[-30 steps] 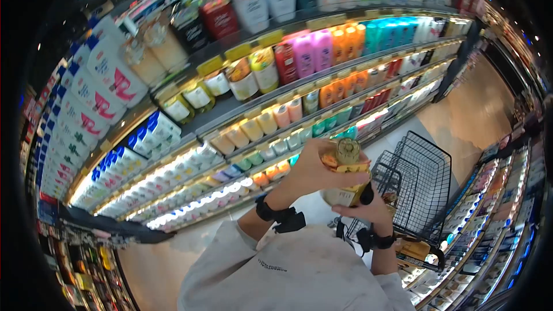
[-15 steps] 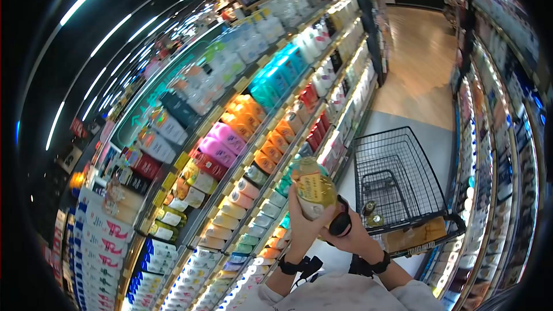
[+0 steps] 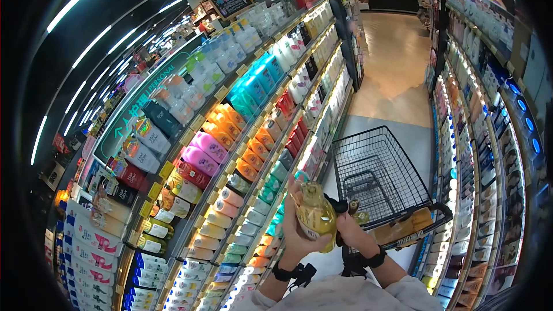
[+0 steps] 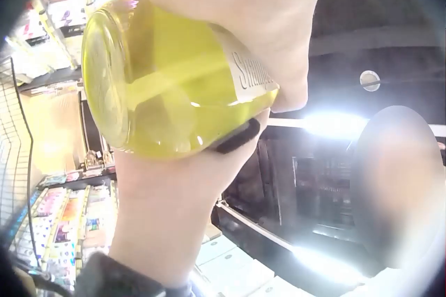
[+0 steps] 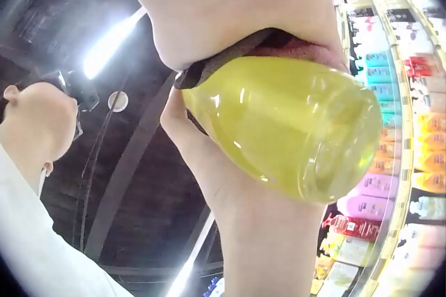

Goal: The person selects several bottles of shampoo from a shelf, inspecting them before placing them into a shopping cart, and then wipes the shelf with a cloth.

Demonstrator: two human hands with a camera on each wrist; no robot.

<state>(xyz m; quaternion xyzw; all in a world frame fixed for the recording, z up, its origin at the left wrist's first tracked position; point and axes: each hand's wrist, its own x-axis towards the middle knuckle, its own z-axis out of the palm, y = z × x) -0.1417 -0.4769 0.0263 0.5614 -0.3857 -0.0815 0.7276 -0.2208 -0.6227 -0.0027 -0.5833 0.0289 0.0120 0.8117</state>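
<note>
Beside a black wire cart (image 3: 398,216), in the head view, the left hand (image 3: 300,243) holds a clear bottle (image 3: 315,219) of yellow liquid before the person's body. Its grip is closed on the bottle, with the thumb across the front; perhaps it is so held to keep the label readable. The right hand (image 3: 353,235) is at the bottle's other side, its fingers curled around a dark piece (image 3: 339,205), maybe for steadying that side. In the left wrist view, the bottle lies sideways, its round base turned outward, and the left hand presses near the printed label (image 4: 247,74). In the right wrist view, the dark piece sits between the right hand and the bottle's narrow end; its exact kind I cannot tell.
</note>
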